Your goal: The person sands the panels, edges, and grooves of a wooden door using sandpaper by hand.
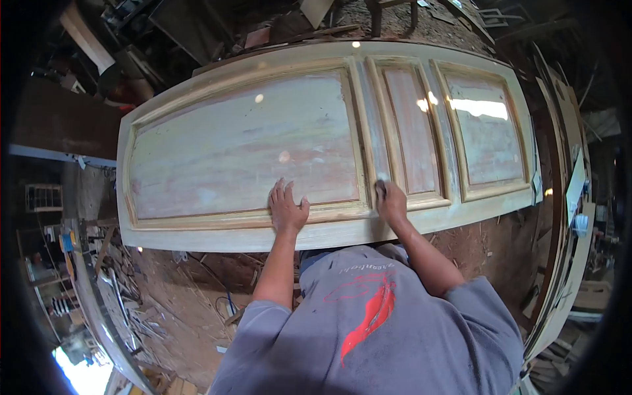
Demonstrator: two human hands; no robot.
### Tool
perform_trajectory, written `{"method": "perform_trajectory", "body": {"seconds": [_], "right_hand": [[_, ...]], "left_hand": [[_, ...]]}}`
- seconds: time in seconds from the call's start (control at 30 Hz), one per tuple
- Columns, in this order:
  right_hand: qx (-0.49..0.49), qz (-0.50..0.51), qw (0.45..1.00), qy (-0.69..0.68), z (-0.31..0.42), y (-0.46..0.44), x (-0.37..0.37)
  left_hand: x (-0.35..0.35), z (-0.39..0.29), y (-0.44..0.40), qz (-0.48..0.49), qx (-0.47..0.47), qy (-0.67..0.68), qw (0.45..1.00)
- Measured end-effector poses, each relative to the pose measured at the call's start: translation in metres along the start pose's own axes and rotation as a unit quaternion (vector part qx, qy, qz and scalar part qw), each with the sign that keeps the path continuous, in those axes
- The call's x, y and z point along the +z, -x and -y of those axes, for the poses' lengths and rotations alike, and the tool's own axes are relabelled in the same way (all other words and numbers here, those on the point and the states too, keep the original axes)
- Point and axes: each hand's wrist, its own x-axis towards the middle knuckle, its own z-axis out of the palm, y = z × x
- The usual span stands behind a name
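pale wood fills a cluttered workshop, where a panelled door (197, 241) lies flat in front of a person in a grey shirt (283, 355) with a red print (370, 316) on it. the person's left hand (287, 209) rests near the middle of the door's near edge, fingers spread, at the near border of the large panel (230, 151) that takes up the door's left part. the right hand (394, 203), farther along the same edge toward the right end, is curled with its fingers pinching a small dark object (380, 189) against the wood, beside the near corner of the narrow panel (411, 131); too little of the object shows to say what it is. whitish and pinkish streaks cloud the large panel, while the narrow one has a rosier tone. toward the door's right end, the third panel (487, 148) catches a bright strip of glare (480, 108) near its far side, and small spots of light dot the surface. yellowish raised moulding (454, 125) frames the panels.

around the door, the room is dim and crowded. wood scraps and shavings litter the brown floor (178, 296) off the near edge, and more debris (421, 26) lies beyond the far edge. long boards (559, 263) stand past the right end, a dark slab (59, 128) sits off the left end, and daylight glares from an opening (82, 372) beyond the near left corner.
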Motion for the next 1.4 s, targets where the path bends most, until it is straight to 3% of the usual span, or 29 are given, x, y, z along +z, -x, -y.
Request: {"method": "perform_trajectory", "body": {"seconds": [0.03, 0.13, 0.23, 0.33, 0.37, 0.5, 0.7, 0.8, 0.93, 1.1, 1.23, 1.4], "right_hand": [[0.017, 0.003, 0.998, 0.055, -0.001, -0.024, 0.010], [0.002, -0.028, 0.999, 0.016, 0.000, -0.046, 0.016], [0.046, 0.049, 0.998, 0.008, -0.007, 0.029, -0.008], [0.019, 0.051, 0.998, -0.027, -0.008, 0.070, -0.024], [-0.005, 0.027, 1.000, -0.016, -0.011, 0.062, -0.017], [0.055, 0.025, 0.998, -0.006, 0.012, 0.012, -0.020], [0.059, 0.117, 0.989, -0.074, 0.005, 0.067, -0.064], [0.038, 0.138, 0.989, -0.038, 0.019, 0.046, -0.050], [0.080, 0.130, 0.988, 0.018, 0.031, 0.000, -0.025], [0.062, 0.168, 0.984, -0.007, 0.000, 0.028, -0.028], [0.033, 0.171, 0.984, 0.039, 0.015, -0.015, -0.018], [0.035, 0.213, 0.974, 0.072, 0.011, -0.004, -0.022]], "left_hand": [[0.001, 0.001, -0.001, 0.002, 0.002, -0.001, 1.000], [0.003, 0.002, 0.004, 0.012, -0.003, -0.006, 1.000], [0.003, -0.001, 0.001, 0.008, -0.004, -0.022, 1.000], [0.003, -0.004, -0.003, 0.011, 0.007, -0.036, 0.999], [0.003, -0.004, -0.002, 0.016, 0.010, -0.036, 0.999], [0.004, -0.006, -0.001, 0.011, -0.007, -0.045, 0.999], [0.004, -0.004, -0.002, 0.017, -0.008, -0.028, 0.999], [0.005, -0.004, -0.002, 0.010, -0.009, -0.025, 1.000], [0.006, -0.006, -0.003, 0.001, -0.019, -0.021, 1.000], [0.008, 0.002, 0.001, 0.008, -0.027, -0.034, 0.999], [0.005, -0.003, 0.009, 0.015, -0.045, -0.027, 0.998], [0.006, 0.001, 0.000, -0.002, -0.038, -0.035, 0.999]]}}
